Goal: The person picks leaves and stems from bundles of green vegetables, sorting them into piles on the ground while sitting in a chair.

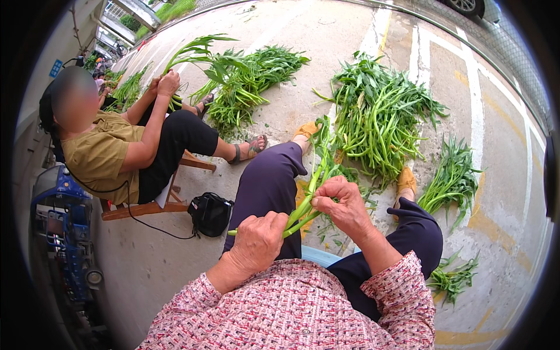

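My left hand [258, 239] is closed around the lower ends of a few water spinach stems [302, 210] above my lap. The leafy tops point away from me, between my knees. My right hand [343, 203] pinches at the side of the same stems, thumb against forefinger; what lies between those fingertips is too small to tell. Past my feet lies a large heap of water spinach [378, 127] on the concrete. A smaller bunch [453, 179] rests to the right of my right shoe, and a few sprigs [455, 278] lie nearer on that side.
On the left a person [127, 144] on a wooden chair [144, 212] holds water spinach stalks [197, 48] in both hands. Another heap [251, 83] lies before them. A black bag [211, 214] with a cable stands on the floor by my left leg. A blue vehicle [70, 236] is behind the chair.
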The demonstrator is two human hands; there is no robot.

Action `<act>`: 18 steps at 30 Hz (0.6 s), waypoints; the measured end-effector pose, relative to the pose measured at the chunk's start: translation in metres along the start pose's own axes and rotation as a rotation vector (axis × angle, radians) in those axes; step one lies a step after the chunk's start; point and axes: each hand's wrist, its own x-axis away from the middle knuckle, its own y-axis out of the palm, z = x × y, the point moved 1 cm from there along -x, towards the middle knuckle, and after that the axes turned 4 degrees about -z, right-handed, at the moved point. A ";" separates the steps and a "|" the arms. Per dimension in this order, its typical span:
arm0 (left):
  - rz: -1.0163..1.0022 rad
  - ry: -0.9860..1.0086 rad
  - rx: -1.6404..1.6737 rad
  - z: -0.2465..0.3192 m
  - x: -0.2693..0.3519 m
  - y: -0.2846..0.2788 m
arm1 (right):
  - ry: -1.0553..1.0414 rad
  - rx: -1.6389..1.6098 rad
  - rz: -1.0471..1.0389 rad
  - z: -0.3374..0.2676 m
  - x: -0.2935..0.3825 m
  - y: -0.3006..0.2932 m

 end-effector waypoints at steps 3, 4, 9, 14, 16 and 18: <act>-0.007 0.004 -0.016 0.000 0.001 0.001 | -0.092 0.186 0.074 -0.004 0.000 0.003; -0.010 0.004 -0.021 0.000 0.001 0.001 | -0.111 0.245 0.086 -0.008 -0.001 0.004; -0.022 -0.013 -0.008 0.000 0.003 0.000 | -0.227 0.459 0.177 -0.009 -0.002 0.005; 0.023 -0.050 0.004 -0.010 0.012 0.003 | -0.142 0.159 0.359 -0.008 -0.011 -0.030; 0.048 -0.083 -0.020 -0.014 0.017 -0.001 | -0.102 0.005 0.411 -0.014 -0.006 -0.046; 0.079 -0.096 -0.016 -0.018 0.021 -0.003 | -0.049 -0.249 0.472 -0.014 -0.001 -0.059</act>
